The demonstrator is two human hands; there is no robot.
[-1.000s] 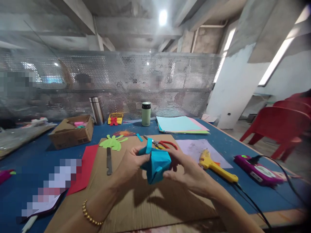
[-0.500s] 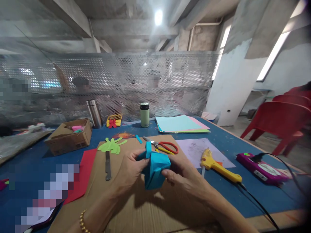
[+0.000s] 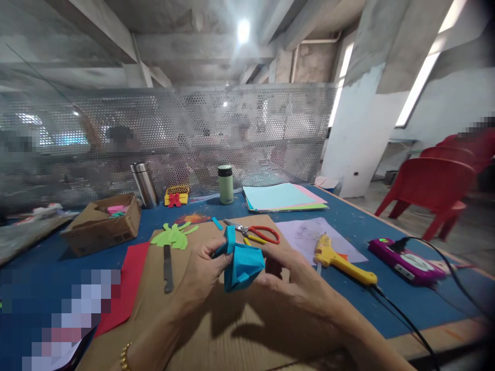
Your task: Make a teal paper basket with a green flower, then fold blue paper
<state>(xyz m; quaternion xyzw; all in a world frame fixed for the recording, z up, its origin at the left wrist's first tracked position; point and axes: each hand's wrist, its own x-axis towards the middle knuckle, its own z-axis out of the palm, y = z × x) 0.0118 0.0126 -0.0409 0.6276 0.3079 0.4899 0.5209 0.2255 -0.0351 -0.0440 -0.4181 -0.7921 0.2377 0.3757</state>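
Blue paper, folded into a boxy shape, sits just below frame center, held up over the cardboard. Left hand: thumb and forefinger pressed together, pinching its left edge by the upright strip. Right hand: fingers half spread around the right end, gap visible between thumb and fingers; can't tell if they touch the paper. Change: half a second ago the right thumb pressed on the front; now it's off to the side and the paper tips more rightward. Likely the left pinch carries the hold while the right regrips, piece being worked midair. Scissors just behind, center; knife left of center; glue gun right, touched by neither hand.
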